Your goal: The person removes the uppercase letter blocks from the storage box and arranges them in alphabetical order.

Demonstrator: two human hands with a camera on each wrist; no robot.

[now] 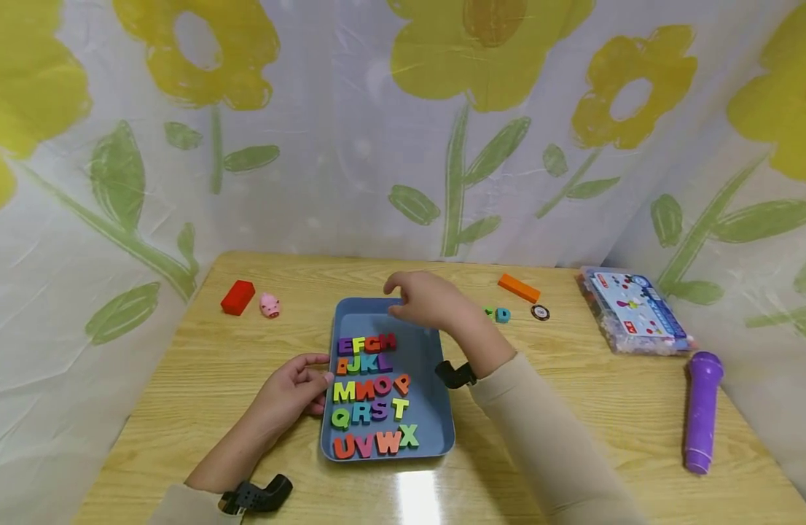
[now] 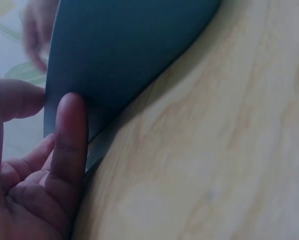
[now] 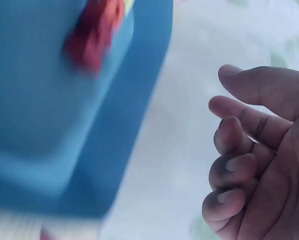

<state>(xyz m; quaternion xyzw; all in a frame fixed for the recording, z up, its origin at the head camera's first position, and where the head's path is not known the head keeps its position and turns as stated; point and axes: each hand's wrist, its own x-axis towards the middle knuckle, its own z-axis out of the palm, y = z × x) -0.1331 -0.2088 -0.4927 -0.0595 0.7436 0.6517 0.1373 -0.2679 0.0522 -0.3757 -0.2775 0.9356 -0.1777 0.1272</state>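
Note:
A blue-grey tray (image 1: 419, 430) lies on the wooden table with rows of colourful letters (image 1: 377, 388) from E to X, mostly along its left side. My left hand (image 1: 296, 385) holds the tray's left edge; in the left wrist view its thumb touches the rim and a fingertip (image 2: 72, 112) lies against the outer wall. Over the tray's far end hovers my right hand (image 1: 429, 299), fingers loosely bent and nothing between them. In the right wrist view that hand (image 3: 254, 155) is apart from the tray wall. A blue letter D (image 1: 503, 315) lies right of the tray beside a partly hidden green piece.
At the back left are a red block (image 1: 237, 297) and a pink pig toy (image 1: 270, 305). Farther right lie an orange block (image 1: 519, 288), a round chip (image 1: 540, 312), a clear box of small pieces (image 1: 632, 310) and a purple microphone (image 1: 702, 412). A flowered curtain (image 1: 337, 182) hangs behind the table.

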